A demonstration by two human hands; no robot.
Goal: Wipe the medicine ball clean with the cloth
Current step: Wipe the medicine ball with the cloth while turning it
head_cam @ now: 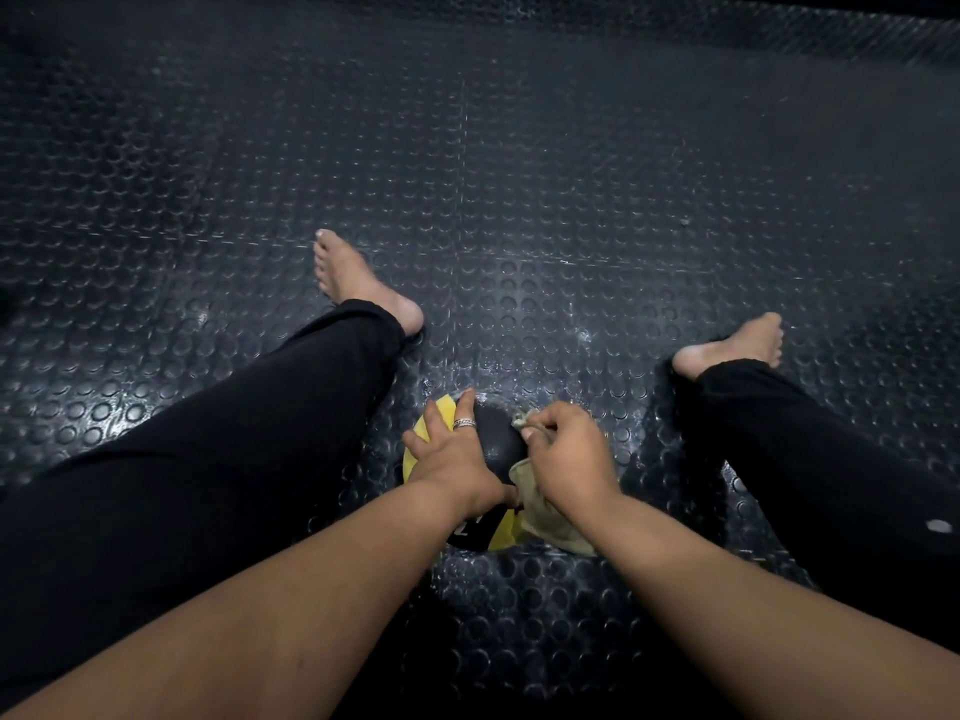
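1. The medicine ball (496, 433), black with yellow panels, sits on the studded rubber floor (571, 200) between the person's spread legs, near the camera.
2. It looks heavy and firm with a smooth skin, so it will probably roll unless braced from above.
3. The left hand (452, 452) lies flat on the ball's left side, fingers spread, grip released.
4. The right hand (569, 452) clenches the soft, limp cloth (540, 504), bunched against the ball's right side.
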